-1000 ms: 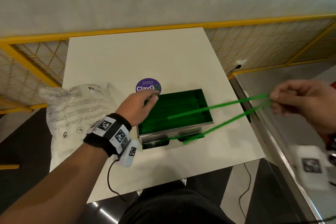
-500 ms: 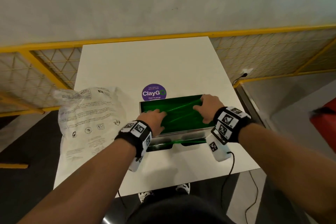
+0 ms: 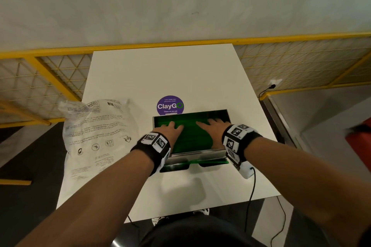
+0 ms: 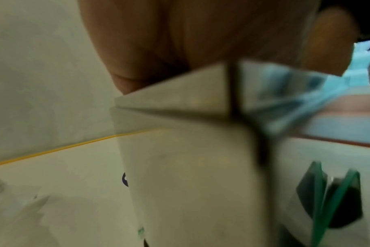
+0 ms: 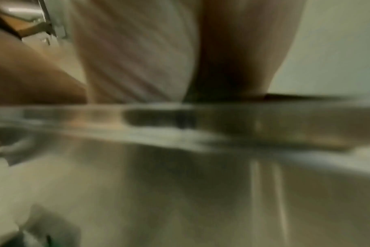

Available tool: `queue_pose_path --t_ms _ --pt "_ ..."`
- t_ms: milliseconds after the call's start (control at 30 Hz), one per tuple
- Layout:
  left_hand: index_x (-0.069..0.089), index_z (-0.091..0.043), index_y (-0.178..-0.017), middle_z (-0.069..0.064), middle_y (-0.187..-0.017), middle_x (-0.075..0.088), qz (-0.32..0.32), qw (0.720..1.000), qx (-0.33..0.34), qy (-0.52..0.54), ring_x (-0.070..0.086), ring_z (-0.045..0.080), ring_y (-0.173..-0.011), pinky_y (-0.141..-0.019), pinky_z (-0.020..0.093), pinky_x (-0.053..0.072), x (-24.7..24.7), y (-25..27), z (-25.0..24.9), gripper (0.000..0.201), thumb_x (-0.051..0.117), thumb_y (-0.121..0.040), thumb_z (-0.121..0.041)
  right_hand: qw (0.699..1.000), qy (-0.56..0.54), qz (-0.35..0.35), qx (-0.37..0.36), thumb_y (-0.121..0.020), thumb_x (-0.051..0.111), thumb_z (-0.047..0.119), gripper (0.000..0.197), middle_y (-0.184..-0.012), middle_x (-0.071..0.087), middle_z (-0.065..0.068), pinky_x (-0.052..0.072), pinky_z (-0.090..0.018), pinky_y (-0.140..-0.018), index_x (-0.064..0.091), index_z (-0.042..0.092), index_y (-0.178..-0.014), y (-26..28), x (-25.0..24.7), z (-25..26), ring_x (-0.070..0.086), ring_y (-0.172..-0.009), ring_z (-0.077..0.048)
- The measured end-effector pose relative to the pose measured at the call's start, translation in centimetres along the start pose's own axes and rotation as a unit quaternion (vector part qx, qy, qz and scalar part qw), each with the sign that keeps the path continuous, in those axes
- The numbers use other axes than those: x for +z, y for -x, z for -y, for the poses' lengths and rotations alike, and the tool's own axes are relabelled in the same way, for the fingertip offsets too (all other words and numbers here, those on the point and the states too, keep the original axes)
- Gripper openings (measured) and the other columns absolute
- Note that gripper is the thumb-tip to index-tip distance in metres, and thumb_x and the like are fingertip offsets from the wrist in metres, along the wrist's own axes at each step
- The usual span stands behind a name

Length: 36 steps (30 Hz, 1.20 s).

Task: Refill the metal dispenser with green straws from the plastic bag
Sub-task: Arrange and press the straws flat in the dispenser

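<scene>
Green straws [image 3: 190, 138] packed flat inside metal dispenser [image 3: 196, 155], near front-middle of white desk [image 3: 160, 74]. A few straws poking out of dispenser's front slot, seen in left wrist view [image 4: 336, 198]. Nearest edge: steel front wall of dispenser, shiny, blurred at close range in right wrist view [image 5: 201, 133].

Left hand [image 3: 170, 133] palm down on left part of straw bed, fingers spread and straight, pressing flat, gripping nothing. Right hand [image 3: 212, 128] palm down on right part, fingers likewise straight and fanned, touching straws. Hands apart, bare green between them. Black bands with white-and-black coded tags on both wrists; cable trailing from right wrist off desk's near edge.

Left of dispenser, just beside it: plastic bag [image 3: 96, 138], crumpled, printed with text and symbols, overhanging desk's left edge.

Beyond dispenser, touching its far rim in view: purple round ClayGo sticker [image 3: 170, 105]. Farther: yellow railing [image 3: 180, 43] with mesh, then pale wall.
</scene>
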State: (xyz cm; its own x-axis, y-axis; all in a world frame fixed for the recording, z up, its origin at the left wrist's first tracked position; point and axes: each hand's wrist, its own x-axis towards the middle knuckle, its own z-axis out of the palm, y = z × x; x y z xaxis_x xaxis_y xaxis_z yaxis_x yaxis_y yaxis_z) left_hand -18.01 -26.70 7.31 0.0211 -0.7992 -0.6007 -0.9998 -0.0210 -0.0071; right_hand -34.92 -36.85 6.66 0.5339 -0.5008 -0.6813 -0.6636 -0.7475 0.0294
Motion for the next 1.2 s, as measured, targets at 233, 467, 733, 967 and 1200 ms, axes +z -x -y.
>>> queue_pose_path --t_ms 233,467,733,967,1200 --pt "0.023 -0.010 -0.142 0.015 -0.135 0.036 -0.074 0.996 -0.036 -0.043 0.051 0.034 -0.112 -0.083 0.039 0.047 0.7 0.0 -0.5 0.072 0.062 -0.082 -0.006 0.992 0.094 -0.083 0.001 -0.077 0.072 0.040 0.100 -0.147 0.032 -0.014 0.036 -0.048 -0.103 0.007 0.021 -0.150 -0.2 0.3 0.0 0.043 -0.126 -0.036" --pt "0.019 -0.011 -0.142 0.014 -0.131 0.041 -0.103 0.994 -0.040 0.004 0.043 0.031 -0.117 -0.092 0.039 0.042 1.2 -0.2 0.0 0.083 0.071 -0.078 -0.025 0.985 -0.006 -0.169 -0.041 -0.084 0.067 0.033 0.081 -0.135 0.044 -0.013 0.038 -0.041 -0.101 0.018 0.019 -0.147 0.7 1.1 -1.0 0.048 -0.118 -0.032" --pt "0.019 -0.016 -0.145 0.007 -0.137 0.045 -0.100 0.994 -0.016 -0.029 0.053 0.026 -0.116 -0.097 0.037 0.033 1.9 0.2 -0.3 0.061 0.042 -0.095 -0.043 0.984 0.083 -0.144 -0.058 -0.089 0.061 0.033 0.070 -0.141 0.040 -0.011 0.034 -0.042 -0.103 0.023 0.020 -0.146 0.5 0.7 -1.3 0.045 -0.124 -0.031" --pt "0.038 -0.014 -0.134 0.009 -0.130 0.046 -0.190 0.961 0.010 0.201 0.048 0.029 -0.117 -0.099 0.038 0.039 0.5 1.0 0.3 0.053 0.055 -0.090 -0.038 0.976 -0.093 -0.180 -0.079 -0.085 0.064 0.037 0.068 -0.136 0.038 -0.008 0.038 -0.039 -0.103 0.032 0.020 -0.142 2.1 0.1 -1.6 0.037 -0.125 -0.028" --pt "0.053 -0.010 -0.123 0.013 -0.119 0.056 -0.081 0.983 0.082 0.143 0.054 0.030 -0.111 -0.090 0.033 0.042 1.0 0.5 0.1 0.036 0.048 -0.088 -0.005 0.987 -0.149 -0.055 -0.038 -0.095 0.044 0.018 0.032 -0.118 0.063 -0.011 0.046 -0.030 -0.087 0.055 0.014 -0.126 3.8 0.4 0.0 0.061 -0.103 -0.026"
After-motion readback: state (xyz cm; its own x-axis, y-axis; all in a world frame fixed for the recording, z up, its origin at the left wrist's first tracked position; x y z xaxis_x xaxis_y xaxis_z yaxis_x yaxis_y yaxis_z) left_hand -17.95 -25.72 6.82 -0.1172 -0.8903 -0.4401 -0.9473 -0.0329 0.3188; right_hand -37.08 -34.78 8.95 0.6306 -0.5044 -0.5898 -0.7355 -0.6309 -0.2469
